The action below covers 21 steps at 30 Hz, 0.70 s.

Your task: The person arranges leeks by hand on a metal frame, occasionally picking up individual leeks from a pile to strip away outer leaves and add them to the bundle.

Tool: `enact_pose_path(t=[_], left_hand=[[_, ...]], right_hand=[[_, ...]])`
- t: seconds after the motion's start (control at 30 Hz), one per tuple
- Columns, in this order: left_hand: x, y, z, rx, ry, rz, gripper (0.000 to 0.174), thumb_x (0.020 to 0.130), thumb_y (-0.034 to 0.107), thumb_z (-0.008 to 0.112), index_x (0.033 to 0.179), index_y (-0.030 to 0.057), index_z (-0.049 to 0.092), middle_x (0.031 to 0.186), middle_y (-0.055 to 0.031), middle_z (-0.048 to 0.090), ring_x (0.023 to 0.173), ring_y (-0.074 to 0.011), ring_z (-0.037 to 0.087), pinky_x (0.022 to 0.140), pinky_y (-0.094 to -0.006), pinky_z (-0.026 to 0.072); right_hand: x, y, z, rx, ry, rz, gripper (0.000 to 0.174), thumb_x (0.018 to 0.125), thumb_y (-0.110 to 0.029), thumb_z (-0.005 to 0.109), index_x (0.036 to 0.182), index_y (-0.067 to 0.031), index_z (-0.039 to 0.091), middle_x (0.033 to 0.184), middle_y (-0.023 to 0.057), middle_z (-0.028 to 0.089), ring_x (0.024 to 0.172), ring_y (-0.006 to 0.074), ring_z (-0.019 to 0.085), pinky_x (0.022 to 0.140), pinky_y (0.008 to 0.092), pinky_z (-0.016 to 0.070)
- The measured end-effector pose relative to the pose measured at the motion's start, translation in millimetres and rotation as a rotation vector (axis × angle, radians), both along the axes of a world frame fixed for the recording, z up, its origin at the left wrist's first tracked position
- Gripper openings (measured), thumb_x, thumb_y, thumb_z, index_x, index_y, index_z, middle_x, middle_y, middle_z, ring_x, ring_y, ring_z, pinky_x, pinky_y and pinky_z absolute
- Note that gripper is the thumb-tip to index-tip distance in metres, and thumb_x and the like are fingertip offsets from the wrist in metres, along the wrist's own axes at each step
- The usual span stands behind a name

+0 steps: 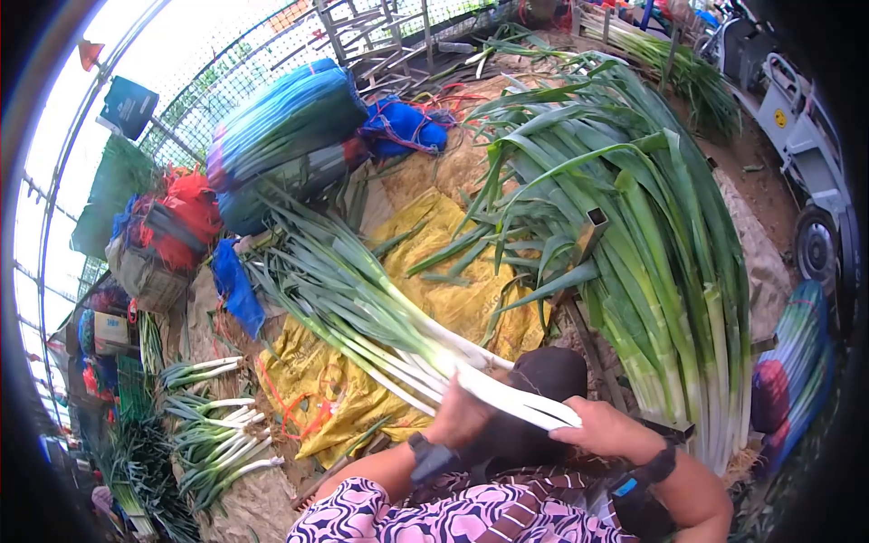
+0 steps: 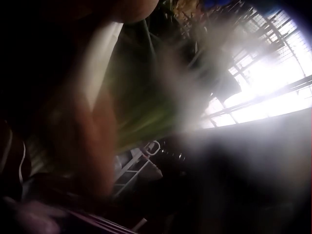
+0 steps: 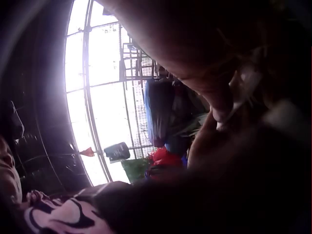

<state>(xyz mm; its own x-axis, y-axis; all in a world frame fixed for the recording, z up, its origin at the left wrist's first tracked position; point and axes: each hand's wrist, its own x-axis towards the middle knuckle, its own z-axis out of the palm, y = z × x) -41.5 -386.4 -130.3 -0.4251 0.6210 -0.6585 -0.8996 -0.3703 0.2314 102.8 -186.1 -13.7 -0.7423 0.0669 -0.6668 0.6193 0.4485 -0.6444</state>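
Over the person's lap lie several long green onions [image 1: 507,394], their white stems toward the right and their leaves fanning to the upper left. The left hand [image 1: 460,418] grips the white stems from below, its fingers partly hidden behind them. At the root ends, the right hand [image 1: 617,429] pinches the stem tips with thumb and fingers. The right wrist view is dark, but shows the right hand's fingers [image 3: 222,105] closed at a pale stem end. A blurred white stem [image 2: 100,63] crosses the left wrist view.
A large pile of green onions [image 1: 652,253] leans on a frame at the right. Yellow sacking [image 1: 317,362] covers the ground ahead. Smaller onions [image 1: 231,443] lie at the left. Blue-wrapped bundles [image 1: 290,127] stand behind, and a wheeled cart [image 1: 806,136] is at the far right.
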Motion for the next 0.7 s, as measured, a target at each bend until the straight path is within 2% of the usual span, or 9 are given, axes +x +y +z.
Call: enact_pose_path(t=[0.17, 0.2, 0.23, 0.27, 0.37, 0.47, 0.57, 0.63, 0.7], left_hand=[[-113.0, -75.6, -111.3, -0.247, 0.094, 0.377, 0.107, 0.073, 0.074, 0.063, 0.147, 0.0038, 0.030, 0.141, -0.0192, 0.046, 0.129, -0.0357, 0.043, 0.110, -0.0504, 0.0321], [-122.7, -85.9, -105.3, -0.323, 0.160, 0.409, 0.089, 0.080, 0.065, 0.062, 0.143, 0.0069, 0.039, 0.141, -0.0156, 0.047, 0.130, -0.0336, 0.042, 0.111, -0.0496, 0.0308], [-149.7, -124.3, -173.8, -0.165, 0.619, 0.206, 0.073, 0.087, 0.059, 0.056, 0.140, 0.0092, 0.044, 0.139, -0.0136, 0.050, 0.129, -0.0322, 0.043, 0.111, -0.0477, 0.0311], [-164.8, -128.9, -177.7, -0.100, 0.551, 0.223, 0.073, 0.089, 0.059, 0.053, 0.141, 0.0088, 0.043, 0.141, -0.0134, 0.048, 0.130, -0.0317, 0.042, 0.112, -0.0476, 0.0312], [-173.4, -116.7, -123.8, -0.021, 0.282, 0.377, 0.072, 0.094, 0.059, 0.044, 0.144, 0.0074, 0.039, 0.147, -0.0127, 0.042, 0.131, -0.0302, 0.041, 0.112, -0.0475, 0.0316], [-204.3, -75.2, -58.3, 0.028, 0.791, 0.499, 0.072, 0.094, 0.056, 0.047, 0.148, 0.0116, 0.031, 0.147, -0.0134, 0.040, 0.130, -0.0299, 0.044, 0.112, -0.0459, 0.0338], [-196.9, -13.0, 27.8, -0.279, 1.789, 0.484, 0.070, 0.090, 0.036, 0.063, 0.147, 0.0068, 0.034, 0.146, -0.0171, 0.041, 0.131, -0.0300, 0.042, 0.111, -0.0470, 0.0340], [-193.2, 41.7, 107.3, -0.010, 1.632, 0.396, 0.077, 0.084, 0.032, 0.073, 0.144, 0.0034, 0.035, 0.143, -0.0189, 0.043, 0.128, -0.0293, 0.045, 0.108, -0.0452, 0.0379], [-185.3, 108.1, 160.0, -0.001, 2.029, 0.287, 0.079, 0.072, 0.034, 0.083, 0.134, -0.0004, 0.047, 0.130, -0.0173, 0.054, 0.120, -0.0237, 0.051, 0.097, -0.0404, 0.0471]], right_hand=[[38.3, 13.2, 61.3, 0.007, 0.049, 0.080, 0.045, 0.087, -0.035, 0.068, 0.115, -0.0023, 0.057, 0.094, 0.0218, 0.067, 0.089, 0.0386, 0.065, 0.079, 0.0435, 0.0497], [49.7, 13.6, 68.9, 0.034, 0.097, 0.116, 0.042, 0.088, -0.033, 0.066, 0.117, -0.0033, 0.055, 0.098, 0.0218, 0.066, 0.088, 0.0394, 0.065, 0.078, 0.0446, 0.0494], [60.8, 15.7, 77.9, 0.021, 0.149, 0.122, 0.041, 0.089, -0.031, 0.065, 0.116, -0.0036, 0.053, 0.099, 0.0214, 0.065, 0.088, 0.0401, 0.064, 0.078, 0.0453, 0.0492], [75.5, 15.6, 84.9, 0.019, 0.193, 0.104, 0.039, 0.089, -0.029, 0.064, 0.115, -0.0039, 0.051, 0.100, 0.0210, 0.064, 0.087, 0.0408, 0.064, 0.078, 0.0460, 0.0490], [115.0, 9.2, 99.9, 0.434, 0.403, 0.151, 0.036, 0.087, -0.026, 0.065, 0.113, -0.0065, 0.049, 0.087, 0.0151, 0.057, 0.073, 0.0351, 0.064, 0.063, 0.0427, 0.0515], [153.0, 21.2, 94.3, 0.826, 0.595, 0.128, 0.038, 0.083, -0.025, 0.067, 0.114, -0.0082, 0.051, 0.076, 0.0071, 0.051, 0.063, 0.0238, 0.064, 0.051, 0.0362, 0.0504], [198.7, 43.8, 84.8, 1.100, 0.656, -0.020, 0.035, 0.082, -0.023, 0.069, 0.114, -0.0119, 0.058, 0.079, 0.0045, 0.054, 0.070, 0.0198, 0.062, 0.053, 0.0318, 0.0503], [224.5, 63.5, 83.3, 1.306, 0.772, -0.118, 0.033, 0.083, -0.021, 0.069, 0.112, -0.0122, 0.059, 0.091, 0.0062, 0.062, 0.075, 0.0230, 0.064, 0.059, 0.0347, 0.0527], [253.9, 85.6, 66.3, 1.421, 0.718, -0.287, 0.034, 0.082, -0.019, 0.069, 0.114, -0.0126, 0.058, 0.102, 0.0079, 0.065, 0.083, 0.0272, 0.065, 0.070, 0.0383, 0.0538]])
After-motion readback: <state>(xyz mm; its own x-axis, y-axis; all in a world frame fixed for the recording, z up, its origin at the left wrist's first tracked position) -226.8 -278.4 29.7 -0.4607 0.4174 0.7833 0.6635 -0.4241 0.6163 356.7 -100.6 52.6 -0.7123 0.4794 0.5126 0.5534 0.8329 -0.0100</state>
